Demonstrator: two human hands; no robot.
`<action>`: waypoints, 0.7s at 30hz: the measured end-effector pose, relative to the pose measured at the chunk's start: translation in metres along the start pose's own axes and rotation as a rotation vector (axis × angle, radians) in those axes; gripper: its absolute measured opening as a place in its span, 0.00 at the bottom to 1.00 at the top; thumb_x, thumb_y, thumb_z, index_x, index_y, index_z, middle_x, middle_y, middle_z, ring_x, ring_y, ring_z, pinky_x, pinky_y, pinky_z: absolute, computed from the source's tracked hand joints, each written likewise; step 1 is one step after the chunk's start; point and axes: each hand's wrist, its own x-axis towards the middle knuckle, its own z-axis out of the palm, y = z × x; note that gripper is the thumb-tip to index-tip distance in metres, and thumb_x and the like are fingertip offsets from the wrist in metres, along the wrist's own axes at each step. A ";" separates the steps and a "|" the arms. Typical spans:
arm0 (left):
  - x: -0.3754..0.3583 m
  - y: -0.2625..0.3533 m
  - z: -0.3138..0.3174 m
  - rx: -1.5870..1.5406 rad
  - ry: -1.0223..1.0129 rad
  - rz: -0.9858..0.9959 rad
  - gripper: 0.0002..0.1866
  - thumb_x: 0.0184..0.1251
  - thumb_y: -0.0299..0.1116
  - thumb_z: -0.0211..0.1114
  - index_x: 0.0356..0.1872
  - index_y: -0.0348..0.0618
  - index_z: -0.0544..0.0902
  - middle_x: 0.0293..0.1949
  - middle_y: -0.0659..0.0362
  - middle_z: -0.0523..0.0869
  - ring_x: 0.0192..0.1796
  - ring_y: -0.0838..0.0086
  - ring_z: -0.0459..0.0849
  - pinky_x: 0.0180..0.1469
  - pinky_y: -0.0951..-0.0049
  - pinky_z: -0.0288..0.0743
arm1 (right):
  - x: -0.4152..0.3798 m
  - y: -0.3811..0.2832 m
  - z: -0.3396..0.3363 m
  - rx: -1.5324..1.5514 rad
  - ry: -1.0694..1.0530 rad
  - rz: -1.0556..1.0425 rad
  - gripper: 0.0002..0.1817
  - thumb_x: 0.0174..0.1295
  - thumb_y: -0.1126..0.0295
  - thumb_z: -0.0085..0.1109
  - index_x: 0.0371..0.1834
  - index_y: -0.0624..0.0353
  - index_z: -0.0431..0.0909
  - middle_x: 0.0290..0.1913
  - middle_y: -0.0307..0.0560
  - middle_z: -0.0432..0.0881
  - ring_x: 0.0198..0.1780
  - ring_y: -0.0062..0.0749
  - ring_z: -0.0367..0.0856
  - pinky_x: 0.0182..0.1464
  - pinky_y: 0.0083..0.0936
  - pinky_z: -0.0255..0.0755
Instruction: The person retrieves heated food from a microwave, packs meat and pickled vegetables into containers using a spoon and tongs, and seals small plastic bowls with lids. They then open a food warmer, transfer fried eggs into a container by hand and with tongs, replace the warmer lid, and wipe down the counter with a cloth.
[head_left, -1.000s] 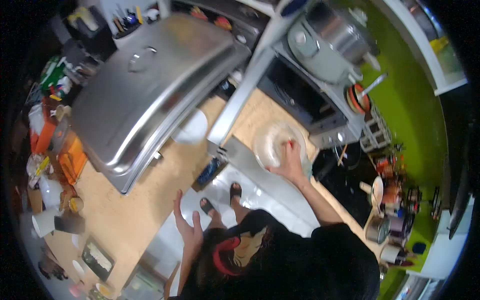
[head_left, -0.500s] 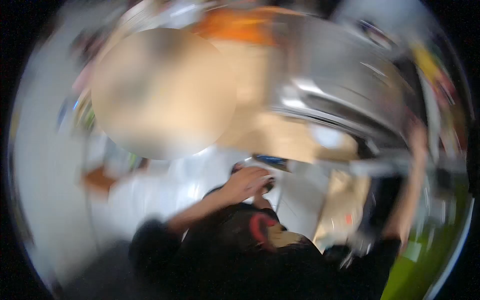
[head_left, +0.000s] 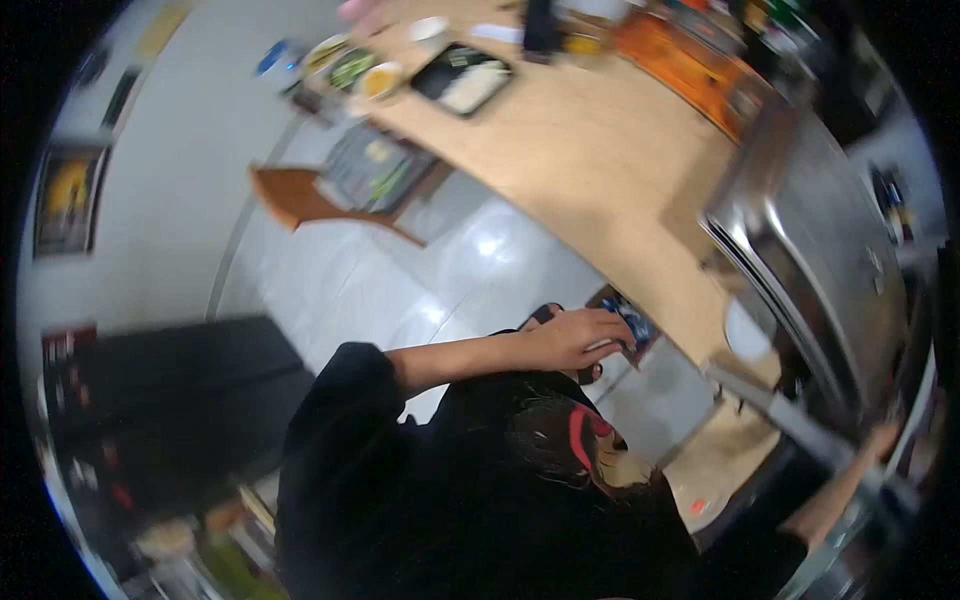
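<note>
My left hand [head_left: 578, 338] is held in front of my dark shirt, above the floor near the table's edge. Its fingers point right, loosely bent and apart from the thumb, with nothing visible in them. At the far right, my right hand [head_left: 880, 442] is by the lower end of a large stainless-steel box-like appliance [head_left: 825, 215]. Its fingers are blurred and partly hidden, so whether they grip the appliance does not show. The appliance stands tilted in view at the right end of the wooden table [head_left: 600, 170]. A round white object [head_left: 748, 328] lies beside it.
On the table are a black tray with white food [head_left: 462, 80], bowls with yellow and green food [head_left: 380, 82], a white cup [head_left: 429, 30] and an orange box [head_left: 685, 60]. A wooden chair [head_left: 290, 200] is at the left; a black case-like object [head_left: 180, 400] is lower left.
My view has swung, so the table now runs diagonally and the appliance appears farther right. The large round blurred patch is gone. My left hand appears farther right; my right hand appears lower.
</note>
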 end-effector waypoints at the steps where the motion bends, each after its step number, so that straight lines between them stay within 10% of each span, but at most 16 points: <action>1: 0.010 0.011 0.001 -0.027 0.003 0.063 0.11 0.63 0.28 0.59 0.46 0.41 0.78 0.46 0.53 0.81 0.49 0.58 0.79 0.52 0.61 0.73 | 0.022 0.015 0.002 -0.054 0.024 -0.057 0.21 0.61 0.73 0.49 0.59 0.64 0.68 0.54 0.56 0.75 0.54 0.47 0.75 0.57 0.35 0.67; 5: 0.055 0.051 0.027 -0.130 -0.326 0.134 0.14 0.60 0.26 0.62 0.48 0.40 0.80 0.48 0.52 0.81 0.50 0.60 0.80 0.50 0.65 0.75 | 0.013 0.065 -0.046 -0.367 0.289 -0.276 0.23 0.60 0.73 0.49 0.61 0.64 0.67 0.57 0.57 0.74 0.56 0.48 0.74 0.59 0.34 0.67; 7: 0.076 0.068 0.052 -0.252 -0.455 0.329 0.13 0.59 0.25 0.62 0.46 0.39 0.80 0.46 0.52 0.81 0.47 0.60 0.81 0.51 0.66 0.73 | -0.018 -0.022 -0.097 -0.061 0.306 0.051 0.22 0.54 0.78 0.53 0.55 0.65 0.70 0.54 0.58 0.75 0.53 0.46 0.74 0.58 0.31 0.66; 10: 0.095 0.097 0.089 -0.433 -0.707 0.287 0.13 0.61 0.22 0.61 0.47 0.38 0.80 0.46 0.52 0.81 0.43 0.66 0.82 0.52 0.69 0.73 | -0.100 -0.103 -0.163 0.558 0.461 0.361 0.16 0.58 0.70 0.65 0.42 0.59 0.67 0.35 0.35 0.73 0.39 0.17 0.69 0.41 0.16 0.66; 13: 0.117 0.122 0.138 -0.575 -0.651 0.408 0.19 0.62 0.25 0.61 0.55 0.36 0.74 0.49 0.53 0.79 0.49 0.69 0.79 0.54 0.72 0.70 | -0.171 -0.150 -0.203 0.834 0.414 0.714 0.21 0.52 0.71 0.69 0.43 0.58 0.65 0.36 0.37 0.71 0.39 0.20 0.69 0.43 0.17 0.66; 17: 0.122 0.157 0.209 -0.894 -0.607 0.028 0.28 0.62 0.32 0.63 0.62 0.38 0.65 0.54 0.53 0.75 0.54 0.70 0.74 0.55 0.75 0.67 | -0.258 -0.175 -0.199 0.778 0.195 0.846 0.15 0.55 0.71 0.66 0.43 0.60 0.72 0.48 0.42 0.75 0.48 0.22 0.72 0.51 0.19 0.67; 21: 0.125 0.142 0.254 -0.870 -0.795 -0.430 0.31 0.60 0.36 0.67 0.62 0.37 0.66 0.53 0.53 0.75 0.54 0.74 0.74 0.54 0.76 0.68 | -0.310 -0.160 -0.184 1.509 0.522 1.361 0.17 0.68 0.63 0.52 0.54 0.60 0.72 0.53 0.46 0.76 0.53 0.26 0.75 0.56 0.26 0.69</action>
